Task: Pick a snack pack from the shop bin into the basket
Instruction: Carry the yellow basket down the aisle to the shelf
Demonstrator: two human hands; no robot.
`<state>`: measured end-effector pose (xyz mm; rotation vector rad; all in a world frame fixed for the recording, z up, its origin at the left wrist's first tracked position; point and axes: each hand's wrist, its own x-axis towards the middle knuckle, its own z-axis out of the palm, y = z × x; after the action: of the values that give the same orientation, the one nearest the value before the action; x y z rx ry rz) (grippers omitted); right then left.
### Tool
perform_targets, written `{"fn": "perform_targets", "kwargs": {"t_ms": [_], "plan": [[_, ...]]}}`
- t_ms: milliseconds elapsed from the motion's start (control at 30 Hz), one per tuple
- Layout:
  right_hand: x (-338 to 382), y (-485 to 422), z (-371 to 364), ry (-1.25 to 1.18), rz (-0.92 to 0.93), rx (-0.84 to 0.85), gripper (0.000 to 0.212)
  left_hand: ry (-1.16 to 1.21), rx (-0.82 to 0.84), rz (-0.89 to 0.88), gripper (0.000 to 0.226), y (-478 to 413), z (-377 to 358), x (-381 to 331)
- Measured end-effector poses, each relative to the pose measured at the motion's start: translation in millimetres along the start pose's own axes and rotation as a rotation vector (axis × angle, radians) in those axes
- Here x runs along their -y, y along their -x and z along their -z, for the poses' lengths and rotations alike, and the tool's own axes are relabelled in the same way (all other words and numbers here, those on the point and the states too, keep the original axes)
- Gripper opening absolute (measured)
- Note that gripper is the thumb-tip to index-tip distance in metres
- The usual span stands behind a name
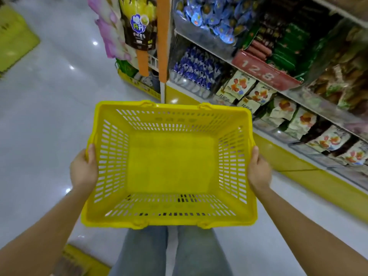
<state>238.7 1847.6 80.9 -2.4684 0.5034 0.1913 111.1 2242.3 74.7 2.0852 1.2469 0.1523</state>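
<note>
I carry a yellow slotted plastic basket (pixel 169 162) in front of me, level, with nothing inside it. My left hand (pixel 83 170) grips its left rim, thumb hooked over the edge. On the opposite rim my right hand (pixel 258 170) grips the same way. To the right stand shop shelves with clear bins of snack packs: white packs with orange fruit print (pixel 294 116) in the lowest bin, blue-and-white packs (pixel 197 70) to their left, shiny blue packs (pixel 217 16) above.
A red price sign reading 12.8 (pixel 264 70) hangs on the middle shelf edge, with green packs (pixel 286 46) behind it. Hanging bags (pixel 137 22) fill the shelf end. Glossy white floor (pixel 49 96) stretches to the left. A yellow display (pixel 14 36) stands at far left.
</note>
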Motion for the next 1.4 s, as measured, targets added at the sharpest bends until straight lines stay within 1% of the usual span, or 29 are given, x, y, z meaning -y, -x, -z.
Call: {"fn": "perform_targets", "kwargs": {"t_ms": [167,367,633,767,933,1133,1233,1400], "plan": [[-4.1,-25.8,-3.6,-0.040,-0.055,-0.045,0.062,-0.028,0.065,-0.094,0.050,-36.3,-23.7,-42.7],[-3.8,-78.1,1.5,0.003,-0.094,0.028,0.065,-0.089,0.080,-0.102,0.050,-58.2,-61.8,-85.2],[-6.5,-119.3,-27.4,0.005,-0.138,0.036,0.062,-0.142,0.086,-0.101,0.048,-91.3,-106.6,-98.3],[-8.4,-125.6,-56.7,-0.007,-0.177,0.037,0.060,-0.153,0.088,-0.071,0.049,-119.0,-129.8,-94.3],[-10.8,-129.5,-103.1,0.001,-0.274,0.028,0.056,-0.157,0.131,-0.093,0.049,-162.4,-164.8,-80.0],[-12.2,-146.4,-181.5,-0.026,-0.327,-0.016,0.054,-0.136,0.158,-0.098,0.047,-222.6,-214.4,-44.9],[-14.6,-157.4,-225.2,-0.039,-0.366,-0.045,0.054,-0.106,0.199,-0.124,0.046,-252.4,-241.1,-23.8],[-30.2,-180.9,-294.4,-0.051,-0.377,-0.020,0.053,-0.081,0.242,-0.148,0.043,-296.7,-292.8,17.4]]}}
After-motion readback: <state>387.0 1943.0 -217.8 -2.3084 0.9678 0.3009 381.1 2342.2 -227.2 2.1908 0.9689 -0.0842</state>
